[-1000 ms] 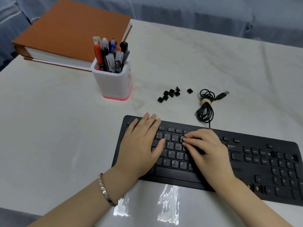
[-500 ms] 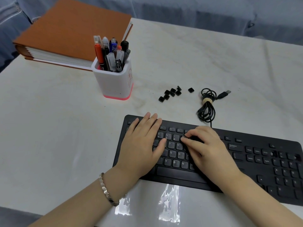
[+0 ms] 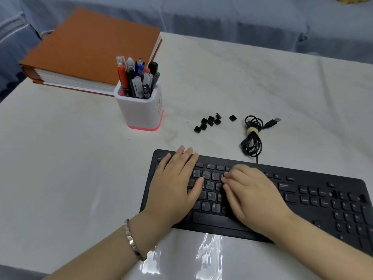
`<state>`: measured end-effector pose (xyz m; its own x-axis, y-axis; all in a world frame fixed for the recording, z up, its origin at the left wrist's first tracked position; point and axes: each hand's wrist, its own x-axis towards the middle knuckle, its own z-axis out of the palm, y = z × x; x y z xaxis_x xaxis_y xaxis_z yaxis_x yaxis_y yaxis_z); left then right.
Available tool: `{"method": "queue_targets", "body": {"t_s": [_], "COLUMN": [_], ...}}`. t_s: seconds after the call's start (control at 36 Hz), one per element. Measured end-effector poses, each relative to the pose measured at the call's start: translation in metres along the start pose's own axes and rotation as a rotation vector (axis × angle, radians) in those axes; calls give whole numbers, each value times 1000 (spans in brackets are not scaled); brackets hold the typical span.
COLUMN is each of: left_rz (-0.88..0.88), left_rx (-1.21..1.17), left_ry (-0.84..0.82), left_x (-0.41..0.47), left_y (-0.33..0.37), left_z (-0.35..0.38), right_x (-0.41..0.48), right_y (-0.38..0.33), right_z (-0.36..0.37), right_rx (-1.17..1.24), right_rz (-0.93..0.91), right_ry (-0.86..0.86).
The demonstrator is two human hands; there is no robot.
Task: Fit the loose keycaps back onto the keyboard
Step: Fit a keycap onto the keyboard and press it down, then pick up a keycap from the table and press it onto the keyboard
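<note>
Fingers [image 3: 229, 175] of right hand [image 3: 254, 195] curled, pressing near the number row, probably seating a cap; any grip hidden. Left hand [image 3: 175, 184] flat, empty, steadying black plastic keyboard [image 3: 314, 201]. Small loose black keycaps [image 3: 207, 123] clustered beyond on white table [image 3: 70, 168].

Bare tabletop [image 3: 80, 168] lies open left of the keyboard [image 3: 302, 201]. Behind it, loose keycaps [image 3: 207, 123] sit between the pen holder [image 3: 141, 112] and coiled cable [image 3: 252, 136], with clear gaps either side.
</note>
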<state>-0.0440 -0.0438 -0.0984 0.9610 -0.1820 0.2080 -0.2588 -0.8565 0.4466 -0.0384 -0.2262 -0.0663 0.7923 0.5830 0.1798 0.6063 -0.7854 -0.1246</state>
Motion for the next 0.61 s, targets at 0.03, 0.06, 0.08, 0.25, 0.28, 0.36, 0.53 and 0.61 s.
{"method": "queue_targets", "body": {"t_s": [0.03,0.06,0.08,0.25,0.28,0.36,0.53,0.61], "left_rz": [-1,0,3,2,8,26,39,37], "left_rx": [0,2,4,-40,-47,-66,-86,-86], "left_ry": [4,7,9,-4,-7,-10,3,5], "left_x": [0,0,0,1,2,2,2,2], "left_y": [0,0,0,-1,-2,-4,-5,-5], "left_z": [0,-1,-1,-3,-4,-6,-8,-8], "right_x": [12,26,40,115,122,136,142,132], "right_y": [4,9,12,33,35,30,22,27], "right_z": [-9,-15,-20,4,14,33,29,26], "right_rx": [22,44,85,315,328,270,182,52], "right_rz": [1,24,88,427,437,414,346,342], "right_ry": [-68,-124,-144,-31,-113,-179,-221,-274]}}
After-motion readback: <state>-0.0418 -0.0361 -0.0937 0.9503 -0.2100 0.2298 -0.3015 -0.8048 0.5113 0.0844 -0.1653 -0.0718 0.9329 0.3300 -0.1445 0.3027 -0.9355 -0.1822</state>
